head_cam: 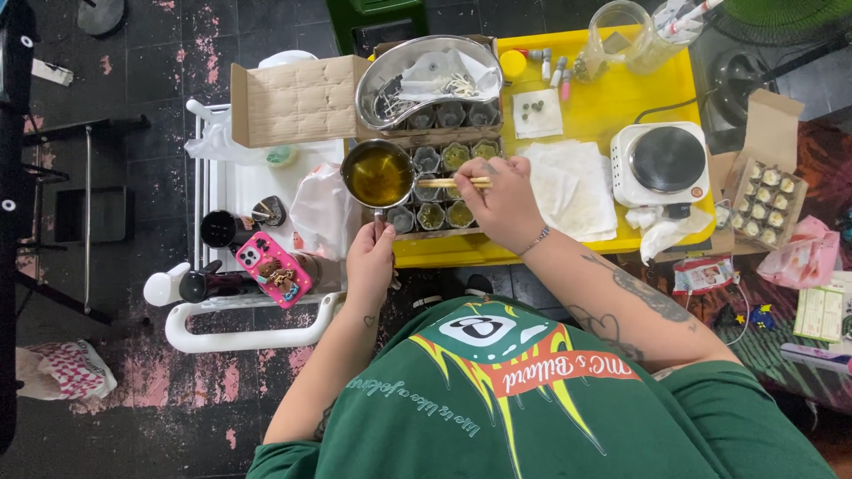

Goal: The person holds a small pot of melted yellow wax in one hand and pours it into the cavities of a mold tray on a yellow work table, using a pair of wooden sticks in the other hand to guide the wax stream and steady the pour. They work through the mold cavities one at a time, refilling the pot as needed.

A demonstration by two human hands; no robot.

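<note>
My left hand [370, 263] grips the handle of a small metal pot [377, 174] filled with amber liquid, held over the left edge of a cardboard tray of small scalloped moulds [441, 186]. Some moulds hold greenish-yellow liquid. My right hand [504, 204] pinches a pair of wooden sticks [453, 183] laid across one of the middle moulds, right beside the pot's rim. The tray rests on a yellow table [612, 98].
A metal kidney dish [426, 75] sits behind the moulds, white cloths [572, 186] and a small electric hotplate [661, 161] to the right. A glass jar [621, 31] stands at the back. On the left a white cart [240, 333] carries a pink phone [272, 268] and an open cardboard box [297, 99].
</note>
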